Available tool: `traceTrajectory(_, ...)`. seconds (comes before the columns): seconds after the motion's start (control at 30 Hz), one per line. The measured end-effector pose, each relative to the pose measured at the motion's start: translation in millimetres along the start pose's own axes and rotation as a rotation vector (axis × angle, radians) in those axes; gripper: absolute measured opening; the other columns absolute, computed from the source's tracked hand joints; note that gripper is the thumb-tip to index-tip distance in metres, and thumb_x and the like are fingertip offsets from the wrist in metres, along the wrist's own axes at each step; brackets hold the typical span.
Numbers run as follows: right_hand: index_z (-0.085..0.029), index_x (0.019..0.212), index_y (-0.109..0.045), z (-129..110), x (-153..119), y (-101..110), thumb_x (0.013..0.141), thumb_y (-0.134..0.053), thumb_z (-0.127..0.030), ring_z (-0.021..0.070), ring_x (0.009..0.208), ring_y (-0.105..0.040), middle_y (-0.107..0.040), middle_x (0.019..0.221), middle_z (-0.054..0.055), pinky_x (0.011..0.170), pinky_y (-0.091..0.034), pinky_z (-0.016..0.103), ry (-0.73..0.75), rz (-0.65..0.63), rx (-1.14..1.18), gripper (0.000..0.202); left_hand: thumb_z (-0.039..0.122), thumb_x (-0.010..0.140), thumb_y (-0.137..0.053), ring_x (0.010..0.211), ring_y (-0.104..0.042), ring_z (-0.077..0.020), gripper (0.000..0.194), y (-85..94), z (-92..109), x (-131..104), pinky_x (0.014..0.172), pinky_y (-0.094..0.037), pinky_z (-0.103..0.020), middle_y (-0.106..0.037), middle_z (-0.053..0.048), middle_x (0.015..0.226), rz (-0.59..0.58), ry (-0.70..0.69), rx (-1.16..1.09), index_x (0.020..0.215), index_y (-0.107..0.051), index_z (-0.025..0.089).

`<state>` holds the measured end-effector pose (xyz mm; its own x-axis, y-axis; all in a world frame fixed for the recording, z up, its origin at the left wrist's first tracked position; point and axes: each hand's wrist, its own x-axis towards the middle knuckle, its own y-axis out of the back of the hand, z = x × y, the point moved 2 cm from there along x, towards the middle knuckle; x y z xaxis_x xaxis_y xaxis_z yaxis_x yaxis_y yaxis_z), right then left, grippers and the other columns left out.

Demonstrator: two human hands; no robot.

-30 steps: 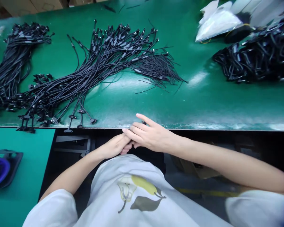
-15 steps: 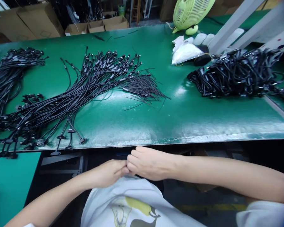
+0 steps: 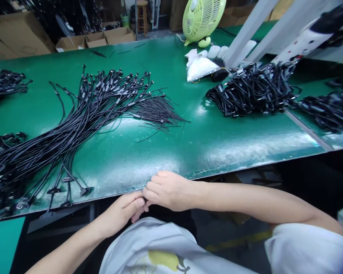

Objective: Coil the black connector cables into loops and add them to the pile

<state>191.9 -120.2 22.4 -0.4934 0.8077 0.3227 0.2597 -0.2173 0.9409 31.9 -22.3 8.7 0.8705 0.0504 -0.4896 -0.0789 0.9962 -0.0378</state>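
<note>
My left hand [image 3: 122, 211] and my right hand [image 3: 169, 191] meet at the front edge of the green table [image 3: 194, 152]. The left thumb and fingers are pressed together against the right fingertips. My right hand is curled closed, its back towards me. A small dark spot shows between the fingertips, too small to name. Beyond my hands, to the left, lies a spread bundle of black cables [image 3: 74, 118] with connectors at both ends. Thin black strips, perhaps cable ties [image 3: 157, 110], lie in a heap at its right end.
Coiled black cables [image 3: 251, 91] are piled at the right, with more cables [image 3: 331, 108] beyond a seam. A white plastic bag [image 3: 201, 69] and a green fan [image 3: 202, 19] stand at the back. A spotted sleeve [image 3: 304, 45] shows beside grey posts [image 3: 251, 30]. Cardboard boxes [image 3: 120, 36] are behind.
The view has turned to the right, so the table's things appear further left. My hands stay together and now reach slightly over the table edge, the left thumb more visible.
</note>
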Motion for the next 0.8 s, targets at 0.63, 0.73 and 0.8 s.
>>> traceTrajectory(0.63,-0.016,0.099,-0.061,205,-28,17,0.093,-0.042,-0.025,0.0187,0.079,-0.053,-0.062,0.103,0.012,0.061,-0.029,0.028,-1.249,0.134,-0.286,0.023,0.048,0.091,-0.054,0.055,-0.035,-0.0082,0.035,12.7,-15,12,0.055,-0.032,-0.024,-0.039,0.005,0.062,0.448,-0.151,-0.474,0.076,-0.050,0.016)
traceTrajectory(0.73,-0.017,0.101,-0.060,176,-29,29,0.096,-0.037,-0.029,0.0166,0.077,-0.051,-0.058,0.106,0.011,0.056,-0.024,0.027,-1.201,0.201,-0.408,0.025,0.047,0.090,-0.057,0.054,-0.035,-0.0076,0.035,11.3,-11,17,0.054,-0.031,-0.023,-0.039,0.005,0.061,0.461,-0.196,-0.526,0.076,-0.051,0.016)
traceTrajectory(0.8,-0.018,0.099,-0.060,155,-25,32,0.097,-0.037,-0.029,0.0150,0.077,-0.050,-0.058,0.103,0.008,0.055,-0.023,0.026,-1.169,0.228,-0.419,0.026,0.047,0.088,-0.059,0.053,-0.034,-0.0069,0.035,8.6,-6,23,0.053,-0.030,-0.022,-0.038,0.006,0.060,0.480,-0.238,-0.578,0.074,-0.050,0.016)
